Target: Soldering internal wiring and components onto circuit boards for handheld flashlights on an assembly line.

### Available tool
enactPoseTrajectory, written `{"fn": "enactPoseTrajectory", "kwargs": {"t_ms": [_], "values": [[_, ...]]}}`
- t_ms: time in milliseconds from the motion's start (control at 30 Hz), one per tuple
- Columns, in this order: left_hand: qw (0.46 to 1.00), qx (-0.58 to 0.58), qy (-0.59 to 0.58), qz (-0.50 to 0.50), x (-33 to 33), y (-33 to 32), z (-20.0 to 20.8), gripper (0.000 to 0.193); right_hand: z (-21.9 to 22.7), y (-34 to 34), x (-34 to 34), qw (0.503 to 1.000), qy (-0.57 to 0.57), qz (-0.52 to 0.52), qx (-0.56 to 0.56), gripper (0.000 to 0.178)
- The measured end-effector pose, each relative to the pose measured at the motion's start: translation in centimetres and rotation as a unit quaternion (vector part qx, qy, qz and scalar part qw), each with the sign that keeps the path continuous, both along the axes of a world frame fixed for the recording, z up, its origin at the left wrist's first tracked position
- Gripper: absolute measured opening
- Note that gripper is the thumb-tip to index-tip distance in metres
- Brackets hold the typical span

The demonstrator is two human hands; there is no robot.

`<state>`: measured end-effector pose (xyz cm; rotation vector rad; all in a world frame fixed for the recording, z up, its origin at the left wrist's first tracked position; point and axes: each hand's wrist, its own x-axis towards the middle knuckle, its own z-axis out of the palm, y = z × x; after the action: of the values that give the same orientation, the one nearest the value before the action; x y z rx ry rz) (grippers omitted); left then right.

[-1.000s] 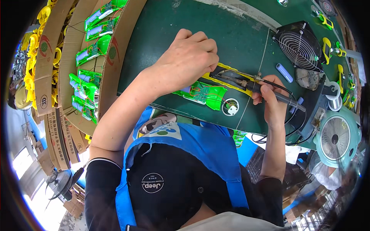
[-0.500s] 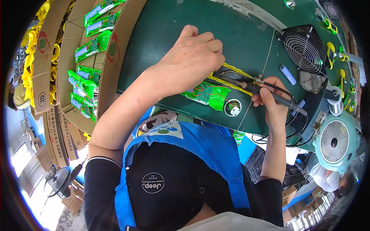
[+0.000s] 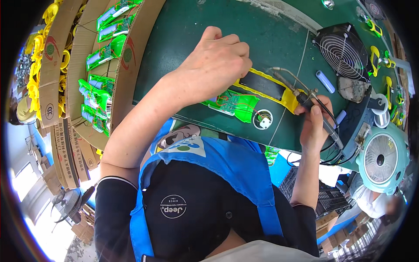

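Note:
My right hand (image 3: 316, 124) grips a soldering iron (image 3: 304, 100) with a thin tube along it. The iron's tip end is raised over a yellow plastic housing (image 3: 290, 99) with a dark inner strip. At the housing's far left end, my left hand (image 3: 222, 63) is closed, knuckles up; its fingertips and whatever they hold are hidden. Just nearer to me lies a green casing (image 3: 245, 109) with a circuit board (image 3: 228, 102) and red wires. The wires run to a round silver lamp cup (image 3: 262, 119) with a white centre.
At left, a cardboard box (image 3: 146, 30) holds several wired green casings, with yellow parts beyond. A blue cylindrical cell (image 3: 325, 81), a black square fan (image 3: 342, 54) and a solder spool (image 3: 381, 118) are at right. A turquoise fan (image 3: 379, 161) stands at the table's right edge.
My right hand has drawn the soldering iron back to the right, lifting its tip off the yellow housing, whose dark inner strip now shows. My left hand has shifted only slightly.

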<state>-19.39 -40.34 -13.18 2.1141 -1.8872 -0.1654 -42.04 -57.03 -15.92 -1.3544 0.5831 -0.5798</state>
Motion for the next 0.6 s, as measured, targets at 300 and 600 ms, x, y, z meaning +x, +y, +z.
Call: {"fn": "enactPoseTrajectory", "kwargs": {"t_ms": [300,600], "values": [[1.000,0.009,0.010,0.000,-0.2,-0.3,0.5,0.005,-2.1,1.3,0.1,0.995,-0.067,-0.048,-0.048,0.031],[0.999,-0.017,0.049,0.005,-0.1,-0.3,0.8,0.003,-2.1,1.1,0.1,0.994,-0.058,-0.043,-0.082,0.031]]}}
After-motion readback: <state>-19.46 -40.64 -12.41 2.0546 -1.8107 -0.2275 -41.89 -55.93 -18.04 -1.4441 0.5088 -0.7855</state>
